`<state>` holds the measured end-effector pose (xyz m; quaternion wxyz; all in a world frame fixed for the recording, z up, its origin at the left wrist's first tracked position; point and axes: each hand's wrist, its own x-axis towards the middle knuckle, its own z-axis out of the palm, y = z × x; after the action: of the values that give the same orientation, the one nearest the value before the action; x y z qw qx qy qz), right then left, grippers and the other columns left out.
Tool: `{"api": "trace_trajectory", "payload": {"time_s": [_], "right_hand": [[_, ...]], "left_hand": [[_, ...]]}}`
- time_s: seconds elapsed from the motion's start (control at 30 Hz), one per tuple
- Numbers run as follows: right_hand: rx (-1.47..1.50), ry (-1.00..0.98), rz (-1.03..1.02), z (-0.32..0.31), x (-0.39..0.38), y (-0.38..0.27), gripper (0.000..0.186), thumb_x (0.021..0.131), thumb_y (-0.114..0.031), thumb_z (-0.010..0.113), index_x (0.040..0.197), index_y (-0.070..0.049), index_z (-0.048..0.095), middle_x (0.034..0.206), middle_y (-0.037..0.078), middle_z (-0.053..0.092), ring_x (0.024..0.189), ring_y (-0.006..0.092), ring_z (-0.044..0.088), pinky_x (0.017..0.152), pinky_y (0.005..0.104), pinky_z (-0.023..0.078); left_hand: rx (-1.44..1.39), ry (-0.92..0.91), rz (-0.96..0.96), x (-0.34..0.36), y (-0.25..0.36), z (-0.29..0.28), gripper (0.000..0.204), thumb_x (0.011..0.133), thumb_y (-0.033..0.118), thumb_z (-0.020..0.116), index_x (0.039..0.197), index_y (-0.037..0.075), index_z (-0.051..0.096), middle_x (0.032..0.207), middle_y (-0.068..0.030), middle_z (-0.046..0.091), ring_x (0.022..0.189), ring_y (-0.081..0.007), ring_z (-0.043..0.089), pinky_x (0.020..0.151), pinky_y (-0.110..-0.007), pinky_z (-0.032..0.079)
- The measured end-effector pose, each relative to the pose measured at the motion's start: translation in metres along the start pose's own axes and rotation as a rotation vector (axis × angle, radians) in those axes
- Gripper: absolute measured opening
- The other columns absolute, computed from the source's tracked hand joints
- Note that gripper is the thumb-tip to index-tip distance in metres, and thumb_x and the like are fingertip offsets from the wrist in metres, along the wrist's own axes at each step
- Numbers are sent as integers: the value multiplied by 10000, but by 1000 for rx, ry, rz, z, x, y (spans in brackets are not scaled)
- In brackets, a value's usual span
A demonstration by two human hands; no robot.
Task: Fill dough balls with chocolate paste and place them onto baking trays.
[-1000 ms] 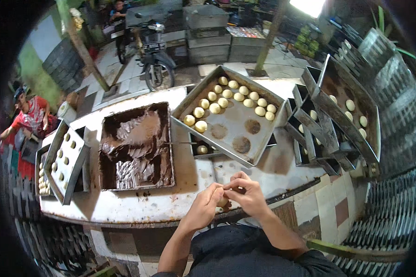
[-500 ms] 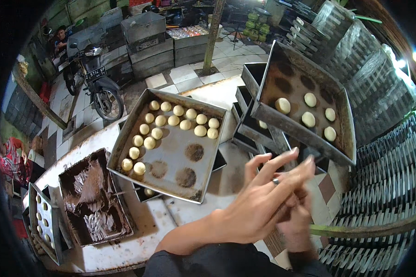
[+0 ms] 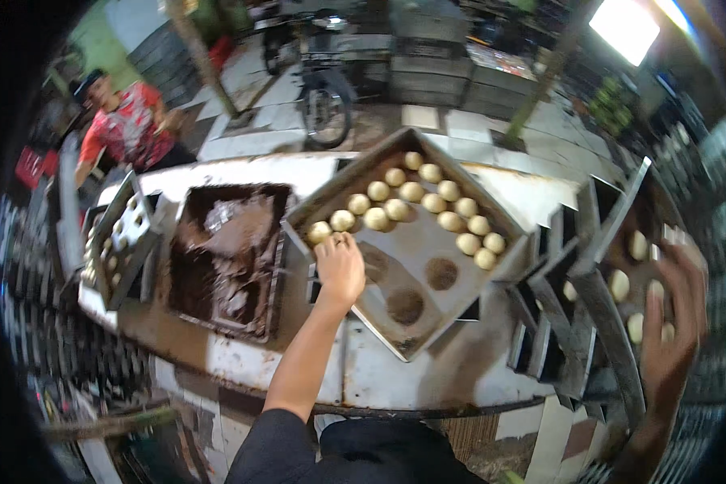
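A square metal tray (image 3: pixel 477 294) lies cornerwise on the table, with round pale dough balls (image 3: pixel 411 191) in rows along its far sides and dark round stains on its bare floor. My left hand (image 3: pixel 340 268) reaches into its left corner, fingers closed down on a dough ball that they mostly hide. At the right, a tilted metal tray (image 3: pixel 613 355) holds several flatter dough balls (image 3: pixel 619 285). My right hand (image 3: pixel 679 302), slightly blurred, hovers over or touches that tray's right part, thumb and fingers apart, with nothing visible in it.
Left of the middle tray stands a pan (image 3: pixel 177 278) smeared with brown paste. Farther left, a tray of dough balls (image 3: pixel 129 230) leans on its side. More trays (image 3: pixel 544 282) stack under the right one. A seated person (image 3: pixel 129 125) and a motorcycle (image 3: pixel 323 89) are beyond the table (image 3: pixel 379 379).
My hands, together near the right tray before, have parted: the left went to the middle tray's left corner, the right over the right tray. The view has swung left, bringing the seated person in.
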<state>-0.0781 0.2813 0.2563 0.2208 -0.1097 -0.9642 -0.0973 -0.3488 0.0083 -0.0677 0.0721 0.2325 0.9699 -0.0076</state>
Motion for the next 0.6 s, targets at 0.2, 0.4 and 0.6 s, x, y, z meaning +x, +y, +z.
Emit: {"api": "trace_trajectory", "payload": {"time_s": [0.2, 0.4, 0.6], "right_hand": [[945, 97, -282, 54, 3, -190, 77, 866, -26, 708, 931, -17, 749, 976, 168, 723, 939, 357, 705, 835, 444, 579], [1037, -259, -181, 268, 17, -385, 296, 934, 28, 543, 1227, 12, 582, 1281, 258, 590, 1230, 463, 548, 1034, 484, 461], [704, -323, -40, 341, 22, -459, 189, 958, -60, 590, 1133, -43, 521, 1111, 222, 604, 1033, 444, 624, 849, 514, 509]], "left_hand": [[-835, -96, 317, -21, -62, -5, 206, 903, 204, 683, 1027, 40, 688, 1017, -185, 752, 949, -335, 736, 784, -442, 562], [-1596, -753, 169, -199, -160, 24, 386, 1011, 270, 675, 1289, 3, 662, 1176, -53, 699, 1090, -138, 603, 950, -310, 481], [-2046, -684, -412, -325, -301, 77, 421, 997, 205, 682, 1364, 17, 599, 1178, -84, 691, 1002, -148, 650, 874, -278, 517]]}}
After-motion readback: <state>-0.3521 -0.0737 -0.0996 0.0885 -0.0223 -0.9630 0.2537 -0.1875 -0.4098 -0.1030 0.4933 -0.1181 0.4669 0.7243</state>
